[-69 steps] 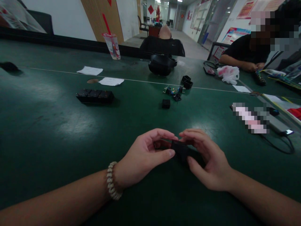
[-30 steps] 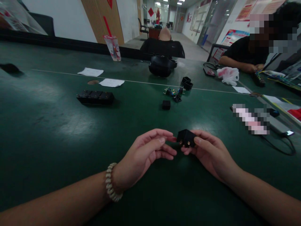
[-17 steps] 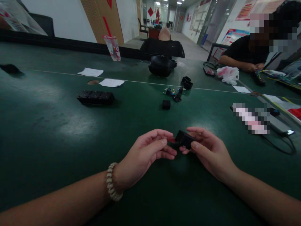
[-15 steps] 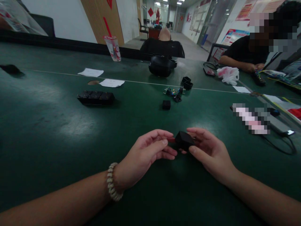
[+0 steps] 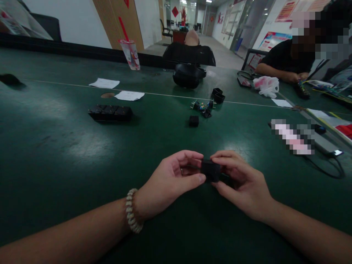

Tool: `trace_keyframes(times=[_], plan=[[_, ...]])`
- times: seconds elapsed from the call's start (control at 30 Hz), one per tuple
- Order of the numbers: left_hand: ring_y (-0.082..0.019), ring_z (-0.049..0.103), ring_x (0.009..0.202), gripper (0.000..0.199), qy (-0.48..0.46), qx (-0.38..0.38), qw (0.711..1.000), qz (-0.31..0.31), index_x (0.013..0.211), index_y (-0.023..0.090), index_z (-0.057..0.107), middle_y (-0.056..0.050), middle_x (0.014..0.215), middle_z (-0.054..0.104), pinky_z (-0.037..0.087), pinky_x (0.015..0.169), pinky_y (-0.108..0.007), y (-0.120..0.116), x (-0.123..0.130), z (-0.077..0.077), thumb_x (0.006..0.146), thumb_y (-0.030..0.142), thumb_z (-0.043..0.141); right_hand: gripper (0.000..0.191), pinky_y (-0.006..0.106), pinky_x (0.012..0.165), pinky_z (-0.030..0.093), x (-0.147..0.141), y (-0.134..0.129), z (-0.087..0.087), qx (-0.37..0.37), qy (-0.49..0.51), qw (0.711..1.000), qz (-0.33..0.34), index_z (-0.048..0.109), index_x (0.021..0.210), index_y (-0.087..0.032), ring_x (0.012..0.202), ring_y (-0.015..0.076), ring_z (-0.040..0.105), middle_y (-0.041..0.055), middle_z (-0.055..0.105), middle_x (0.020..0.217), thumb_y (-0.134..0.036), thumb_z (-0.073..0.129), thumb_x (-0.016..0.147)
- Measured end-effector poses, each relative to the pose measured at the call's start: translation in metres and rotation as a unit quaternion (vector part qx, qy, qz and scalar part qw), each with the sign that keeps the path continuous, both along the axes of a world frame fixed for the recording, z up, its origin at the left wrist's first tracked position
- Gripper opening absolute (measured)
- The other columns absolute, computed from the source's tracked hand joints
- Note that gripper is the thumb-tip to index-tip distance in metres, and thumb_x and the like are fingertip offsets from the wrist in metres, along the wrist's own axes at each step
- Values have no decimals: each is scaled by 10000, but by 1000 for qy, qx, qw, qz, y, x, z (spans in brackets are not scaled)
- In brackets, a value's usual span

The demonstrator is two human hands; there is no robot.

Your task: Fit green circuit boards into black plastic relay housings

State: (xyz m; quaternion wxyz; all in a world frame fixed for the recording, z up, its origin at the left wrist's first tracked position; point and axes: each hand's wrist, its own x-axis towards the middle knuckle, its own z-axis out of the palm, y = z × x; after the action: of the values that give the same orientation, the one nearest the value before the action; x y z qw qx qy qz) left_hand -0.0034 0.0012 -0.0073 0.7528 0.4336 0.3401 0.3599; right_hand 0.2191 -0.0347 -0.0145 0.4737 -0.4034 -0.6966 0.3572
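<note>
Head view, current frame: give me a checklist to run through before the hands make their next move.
1. Left hand on the black block: ok, thumb and fingers at its left end.
2. Right hand on the block: ok, thumb and fingers at its right end.
3. Block's underside: cannot tell, hidden.
4. Black cube apart from the hands: ok, beyond them.
5. Drink cup away from the hands: ok, near the table's far edge.

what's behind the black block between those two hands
Behind the black block are the green tabletop, a small black cube and some electronic parts. The block's far side and whatever it directly covers are hidden.
</note>
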Motion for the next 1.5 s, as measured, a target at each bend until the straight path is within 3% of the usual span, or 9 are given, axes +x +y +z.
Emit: trace_keyframes(times=[0.2,0.33,0.43,0.6,0.77,1.03,1.37,1.5], plan=[[-238,730,1083,418,10,7,1000,-8,1182,186,755,-88,1165,793,550,1011,-422,1,0,3,789,125,883,646,348,888,687,1,0,-2,-63,50,997,19,613,1399,-327,979,185,774,78,714,1280,-102,831,835],[-242,736,1094,384,7,15,1000,-15,1143,191,767,-74,1126,808,550,1024,-421,1,0,5,786,85,859,409,337,858,685,2,2,0,-101,44,993,33,680,1250,-277,924,191,778,53,764,1053,-156,811,883],[-237,740,1082,387,-4,8,1000,-12,1132,189,758,-74,1122,806,555,1018,-418,1,1,5,778,63,850,354,321,828,677,1,3,1,-59,34,997,27,710,1183,-279,926,184,762,54,729,1080,-129,804,876],[-260,721,1137,394,-34,-3,999,24,1203,206,766,-114,1334,748,553,1004,-419,-1,-1,2,822,118,816,378,368,858,672,3,1,0,36,-19,999,-5,731,1138,-292,1082,231,730,90,646,1218,-46,757,852],[-290,719,1132,324,-55,-16,998,21,1190,209,788,-125,1259,771,548,1010,-451,-2,-3,1,865,203,792,362,448,939,663,5,2,0,101,-58,993,-19,747,1119,-303,1139,256,711,96,638,1224,-37,706,878],[-283,717,1101,284,-24,3,1000,18,1178,214,797,-126,1256,769,567,979,-453,-2,-3,-1,894,213,789,396,426,904,667,5,3,2,108,-73,991,-16,757,1154,-315,1131,252,709,92,660,1193,-26,678,894],[-203,714,973,203,4,4,1000,30,1056,172,779,-77,1143,758,611,879,-358,-1,1,3,862,176,839,483,399,875,647,3,2,-2,76,-43,996,-5,660,1306,-300,1098,247,705,96,664,1178,-49,688,896],[-206,718,960,191,-3,-3,1000,29,1030,172,754,-70,1122,744,622,870,-374,0,2,3,864,185,847,409,413,870,639,3,2,-3,70,-43,997,0,663,1258,-269,1067,253,699,100,668,1155,-89,712,895]])
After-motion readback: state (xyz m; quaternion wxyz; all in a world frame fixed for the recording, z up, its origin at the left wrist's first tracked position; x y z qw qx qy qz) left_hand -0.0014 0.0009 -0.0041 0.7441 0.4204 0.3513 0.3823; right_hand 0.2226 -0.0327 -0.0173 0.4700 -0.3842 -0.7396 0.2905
